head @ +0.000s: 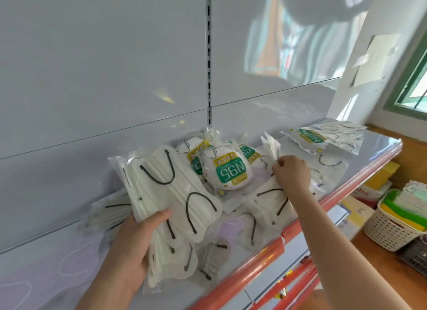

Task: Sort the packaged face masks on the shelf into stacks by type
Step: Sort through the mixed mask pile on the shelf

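Note:
My left hand (136,238) grips a bundle of clear packs of white masks with black ear loops (166,194), held upright above the shelf (360,171). My right hand (292,171) pinches the edge of another clear pack (271,148) over more black-loop mask packs (270,201) lying on the shelf. Between the hands, N95 packs with green labels (227,171) lean against the back panel. Another N95 pack (309,137) and flat black-loop packs (344,134) lie at the far right end. Pale packs with white loops (46,270) lie at the lower left.
The shelf has a red-orange front rail (300,219). A slotted upright (209,55) splits the glossy back panel. To the right, lower down, a white perforated basket (390,228) holds coloured items beside boxes on a wooden surface. A window frame (411,78) is at far right.

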`<state>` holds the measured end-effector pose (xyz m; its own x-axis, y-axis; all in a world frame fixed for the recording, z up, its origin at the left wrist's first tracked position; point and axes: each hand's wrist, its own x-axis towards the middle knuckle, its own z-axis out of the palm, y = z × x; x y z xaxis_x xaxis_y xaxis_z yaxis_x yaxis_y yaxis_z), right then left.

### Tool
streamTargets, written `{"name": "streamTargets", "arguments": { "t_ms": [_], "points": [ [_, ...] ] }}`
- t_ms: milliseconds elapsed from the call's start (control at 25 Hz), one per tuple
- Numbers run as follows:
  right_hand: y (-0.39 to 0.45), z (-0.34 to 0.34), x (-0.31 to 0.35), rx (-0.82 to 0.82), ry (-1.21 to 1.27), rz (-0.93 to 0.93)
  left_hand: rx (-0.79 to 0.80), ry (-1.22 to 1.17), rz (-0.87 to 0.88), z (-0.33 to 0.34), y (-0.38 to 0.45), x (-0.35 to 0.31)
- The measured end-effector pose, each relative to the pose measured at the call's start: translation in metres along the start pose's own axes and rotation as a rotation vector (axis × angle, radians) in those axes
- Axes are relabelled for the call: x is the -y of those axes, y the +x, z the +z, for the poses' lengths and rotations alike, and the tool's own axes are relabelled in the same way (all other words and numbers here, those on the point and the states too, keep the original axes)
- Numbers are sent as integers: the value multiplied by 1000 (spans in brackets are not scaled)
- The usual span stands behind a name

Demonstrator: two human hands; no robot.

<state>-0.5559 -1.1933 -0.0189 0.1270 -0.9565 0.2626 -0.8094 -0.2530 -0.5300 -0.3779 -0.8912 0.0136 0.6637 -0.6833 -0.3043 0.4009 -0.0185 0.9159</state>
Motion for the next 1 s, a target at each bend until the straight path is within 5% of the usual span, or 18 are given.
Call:
{"name": "streamTargets", "arguments": {
  "t_ms": [160,280,360,520,640,800,1000],
  "points": [
    [-48,-8,55,-264,365,-342,-39,-42,36,-1,0,-1],
    [-119,-14,112,-284,490,-722,-76,-169,87,-4,-3,-2],
    [-177,-5,140,-262,495,-813,-113,-269,153,-10,-6,-5],
    [-257,16,195,33,550,-805,-50,-405,177,-51,-32,-13],
    [-279,13,219,408,769,-815,-124,-327,285,-102,-50,-21],
    [-287,10,233,316,862,-723,-180,-142,408,-167,-74,-33],
    [-299,16,270,1126,1106,-568,-234,276,515,-229,-100,-25]
  ]
}}
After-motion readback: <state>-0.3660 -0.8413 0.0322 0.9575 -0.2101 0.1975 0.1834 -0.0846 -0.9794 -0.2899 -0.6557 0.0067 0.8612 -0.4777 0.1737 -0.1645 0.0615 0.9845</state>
